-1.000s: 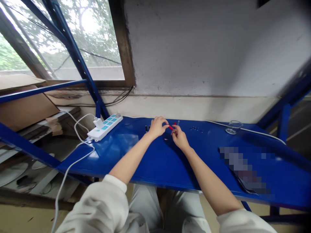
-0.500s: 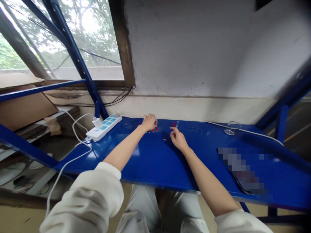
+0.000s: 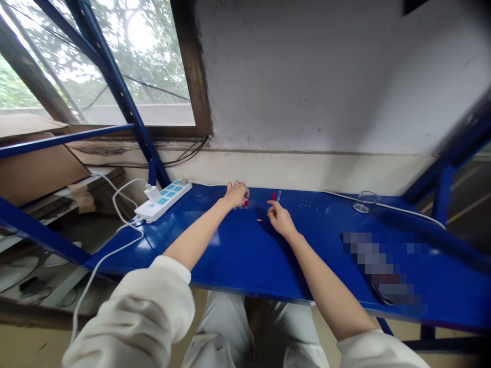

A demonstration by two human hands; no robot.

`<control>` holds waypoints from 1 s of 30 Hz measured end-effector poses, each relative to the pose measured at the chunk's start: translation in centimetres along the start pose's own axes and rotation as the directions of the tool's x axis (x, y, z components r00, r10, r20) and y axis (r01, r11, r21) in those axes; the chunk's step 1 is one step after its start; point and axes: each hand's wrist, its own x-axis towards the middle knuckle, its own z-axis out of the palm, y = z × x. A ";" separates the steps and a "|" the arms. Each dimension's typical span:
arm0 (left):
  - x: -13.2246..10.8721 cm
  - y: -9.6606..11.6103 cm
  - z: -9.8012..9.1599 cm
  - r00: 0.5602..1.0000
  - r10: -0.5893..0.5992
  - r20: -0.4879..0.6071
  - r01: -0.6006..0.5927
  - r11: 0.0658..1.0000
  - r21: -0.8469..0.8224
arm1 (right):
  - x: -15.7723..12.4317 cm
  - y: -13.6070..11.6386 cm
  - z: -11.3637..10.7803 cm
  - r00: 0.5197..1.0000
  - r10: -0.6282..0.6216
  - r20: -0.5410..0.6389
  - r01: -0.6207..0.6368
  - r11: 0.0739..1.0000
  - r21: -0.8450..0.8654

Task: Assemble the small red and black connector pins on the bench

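Observation:
My left hand [image 3: 236, 194] is at the back middle of the blue table [image 3: 245, 255], its fingers bent down over small red and clear pieces. One red piece [image 3: 246, 203] shows by its fingertips; whether it is gripped is hidden. My right hand [image 3: 280, 217] is further right, fingers curled with the index finger pointing left. Just beyond it lie a red piece [image 3: 273, 196] and a clear piece [image 3: 279, 194], side by side. A tiny pale piece [image 3: 260, 220] lies left of my right hand. Several small clear pieces [image 3: 305, 203] are further right.
A white power strip [image 3: 163, 201] with a plug and cable is at the back left. Towards the right stands a clear glass [image 3: 366, 202] by a white cable. A dark, pixelated flat object [image 3: 383, 271] lies at the right. Blue frame posts rise at both sides.
My left hand has shifted very slightly over the pieces, and fewer red bits show beneath it. My right hand looks unchanged.

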 end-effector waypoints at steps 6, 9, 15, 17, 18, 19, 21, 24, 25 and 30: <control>0.1 -0.3 0.1 1.000 -0.012 -0.002 0.012 1.000 -0.006 | 0.0 -0.2 -0.2 1.000 0.011 0.008 -0.011 1.000 -0.020; 0.1 -0.4 0.1 1.000 -0.010 0.000 0.010 1.000 -0.014 | 0.0 -0.4 -0.3 1.000 0.021 0.014 -0.021 0.999 -0.044; 0.0 0.2 -0.3 0.999 0.005 -0.043 -0.006 1.000 -0.024 | 0.0 -0.8 -0.8 0.994 0.106 -0.010 -0.106 0.979 -0.174; 0.0 0.9 -0.4 0.993 0.040 -0.109 -0.045 0.998 -0.048 | 0.0 -0.9 -1.0 0.986 0.163 -0.039 -0.168 0.954 -0.247; 0.0 1.5 -0.4 0.987 0.064 -0.146 -0.075 0.995 -0.068 | 0.0 -0.9 -1.0 0.980 0.191 -0.052 -0.198 0.939 -0.280; 0.1 2.1 -0.3 0.980 0.090 -0.179 -0.107 0.990 -0.091 | 0.1 -0.9 -1.1 0.975 0.214 -0.060 -0.222 0.924 -0.310; 0.3 3.5 0.4 0.966 0.144 -0.215 -0.175 0.975 -0.134 | 0.1 -0.8 -1.3 0.969 0.238 -0.074 -0.248 0.897 -0.367; 0.7 5.5 2.1 0.958 0.216 -0.187 -0.249 0.953 -0.175 | 0.1 -0.7 -1.4 0.968 0.234 -0.091 -0.249 0.859 -0.448; 0.9 6.0 2.8 0.964 0.210 -0.164 -0.240 0.953 -0.187 | 0.1 -0.7 -1.4 0.968 0.231 -0.096 -0.249 0.847 -0.469; 1.7 7.2 5.9 0.998 0.035 -0.043 -0.043 0.975 -0.218 | 0.0 -0.6 -1.5 0.962 0.249 -0.109 -0.269 0.816 -0.512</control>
